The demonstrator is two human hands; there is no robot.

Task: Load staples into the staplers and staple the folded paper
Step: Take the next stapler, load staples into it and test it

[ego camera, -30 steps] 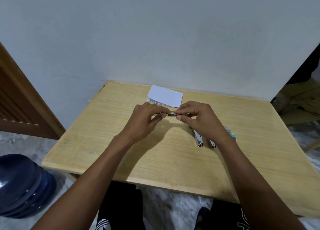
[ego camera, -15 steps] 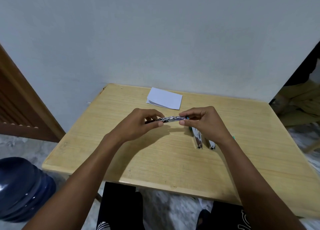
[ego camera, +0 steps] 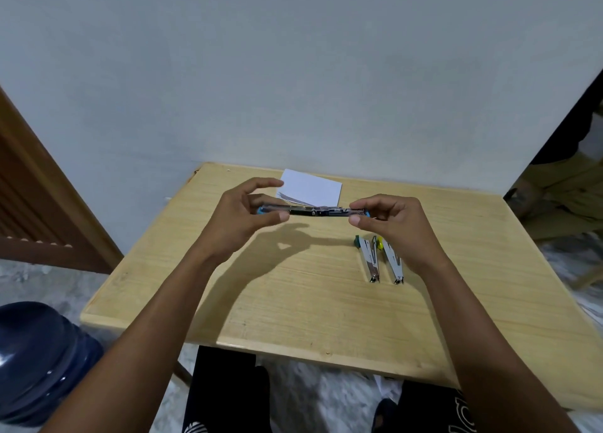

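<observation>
Two spare staplers [ego camera: 370,263] lie side by side on the tabletop [ego camera: 293,302], parked for later I guess. The left hand [ego camera: 241,217] and right hand [ego camera: 391,223] each pinch an end of the blue stapler [ego camera: 313,210] in their fingers, and it's opened out flat, probably for loading. The folded paper [ego camera: 313,188] waits beyond, by the wall.

One view only, head-worn and wide-angle: looks forward and down from over the near edge of the wooden table [ego camera: 293,302], facing the pale wall [ego camera: 293,73] behind it. Close in, steep angle; left hand [ego camera: 243,217] and right hand [ego camera: 391,223] come up from the bottom corners and meet on the stapler [ego camera: 313,210] at mid-frame.
</observation>
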